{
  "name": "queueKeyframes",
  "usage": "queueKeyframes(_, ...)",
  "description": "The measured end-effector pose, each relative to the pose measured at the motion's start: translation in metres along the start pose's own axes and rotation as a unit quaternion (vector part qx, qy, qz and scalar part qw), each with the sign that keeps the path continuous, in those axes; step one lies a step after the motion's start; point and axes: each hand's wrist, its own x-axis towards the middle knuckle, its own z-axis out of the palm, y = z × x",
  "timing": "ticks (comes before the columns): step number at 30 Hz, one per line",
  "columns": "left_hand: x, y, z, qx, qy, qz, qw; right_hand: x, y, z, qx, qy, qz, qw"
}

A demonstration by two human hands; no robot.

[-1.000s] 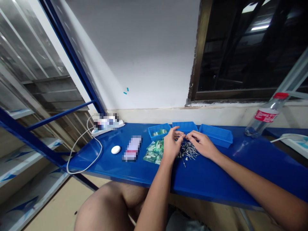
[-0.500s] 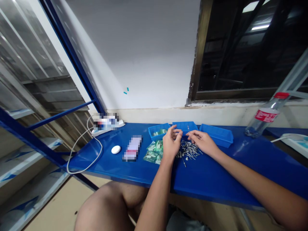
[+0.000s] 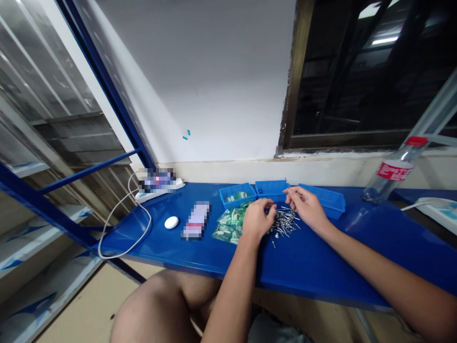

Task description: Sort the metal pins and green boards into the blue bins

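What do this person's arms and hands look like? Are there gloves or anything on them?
The left hand and right hand are bare, with no gloves. Both forearms are slim and uncovered: no sleeves or watch show. Any tiny ring would be hard to see.

Right hand (image 3: 303, 206) shifts rightward, widening its gap from left hand (image 3: 260, 216), which drops closer to the metal pins (image 3: 284, 222).

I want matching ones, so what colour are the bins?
All three bins are blue; the head view shows them best.
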Motion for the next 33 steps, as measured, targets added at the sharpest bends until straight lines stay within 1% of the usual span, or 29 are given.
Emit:
queueKeyframes(3, -0.002, -0.001, 0.001, 0.049, -0.029, 0.004, 0.998, 0.0, 0.0, -0.001, 0.011, 0.006, 0.003, 1.0)
queueKeyframes(8, -0.002, 0.001, 0.0, 0.085, -0.064, 0.002, 0.994, -0.001, -0.003, -0.001, 0.036, 0.016, 0.006, 0.999)
queueKeyframes(14, -0.002, -0.001, 0.0, 0.108, -0.089, 0.007, 0.99, 0.0, -0.001, -0.001, 0.046, 0.027, 0.012, 0.999)
queueKeyframes(27, -0.001, -0.003, 0.0, 0.117, -0.107, 0.003, 0.987, 0.004, 0.007, 0.002, 0.034, 0.01, 0.05, 0.998)
queueKeyframes(33, -0.001, -0.005, 0.001, 0.121, -0.103, 0.002, 0.987, 0.008, 0.014, 0.006, 0.008, -0.038, 0.118, 0.992)
